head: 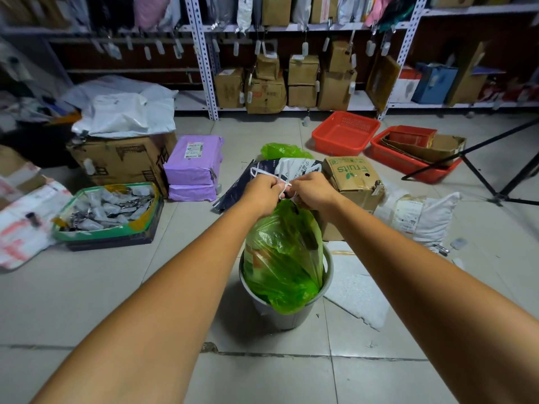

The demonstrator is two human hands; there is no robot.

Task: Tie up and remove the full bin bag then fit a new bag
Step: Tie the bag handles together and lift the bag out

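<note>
A full green bin bag (pixel 284 258) stands in a grey bin (pixel 288 317) on the tiled floor, its top gathered to a neck. Above the neck, my left hand (pixel 261 192) and my right hand (pixel 313 189) each pinch the bag's white drawstring (pixel 280 177), whose loops stick up between them. The two hands are close together, almost touching. A second green bag (pixel 281 150) lies crumpled on the floor behind them. The bag's contents show only dimly through the plastic.
A "Fruits" carton (pixel 357 179) sits right behind the bin, red baskets (pixel 344 132) farther back. Purple parcels (pixel 194 166), a large box (pixel 122 161) and a green-edged tray (pixel 108 212) are to the left. Tripod legs (pixel 495 176) stand at right; shelving (pixel 204 68) runs along the back.
</note>
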